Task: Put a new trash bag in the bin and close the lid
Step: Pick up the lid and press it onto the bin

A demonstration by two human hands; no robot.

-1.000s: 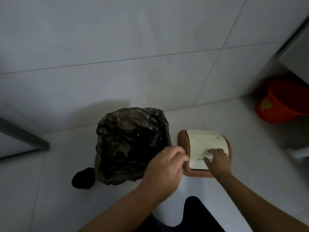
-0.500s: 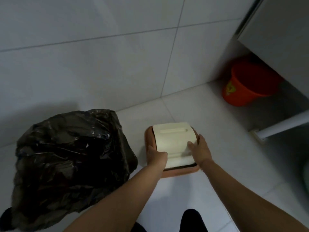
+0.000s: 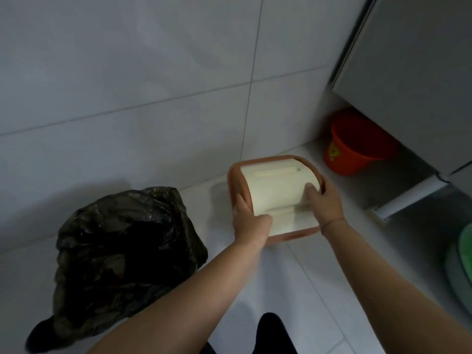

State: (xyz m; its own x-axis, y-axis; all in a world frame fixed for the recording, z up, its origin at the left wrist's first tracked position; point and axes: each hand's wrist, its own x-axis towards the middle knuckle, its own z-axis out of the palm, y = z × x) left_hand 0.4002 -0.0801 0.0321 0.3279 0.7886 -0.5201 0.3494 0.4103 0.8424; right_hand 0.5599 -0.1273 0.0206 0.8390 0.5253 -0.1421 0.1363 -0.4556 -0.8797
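Observation:
A small bin lid with a brown rim (image 3: 236, 175) and a cream swing flap (image 3: 275, 190) sits in the middle of the view, above the white floor. My left hand (image 3: 251, 223) grips the lid's left front edge, thumb on the flap. On the right side my right hand (image 3: 324, 205) holds the rim with its fingers pressed on the flap. A full black trash bag (image 3: 122, 251) stands on the floor to the left, apart from the lid. The bin body under the lid is hidden.
A tiled wall rises behind the bin. An orange bucket (image 3: 357, 146) stands at the back right under a grey cabinet (image 3: 413, 72). A green basin edge (image 3: 462, 267) shows at the far right. A white bar (image 3: 408, 200) lies low on the right.
My left hand came off the black bag and took hold of the lid's left edge. The view swung right, so the bag now sits far left. Both hands stay on the lid.

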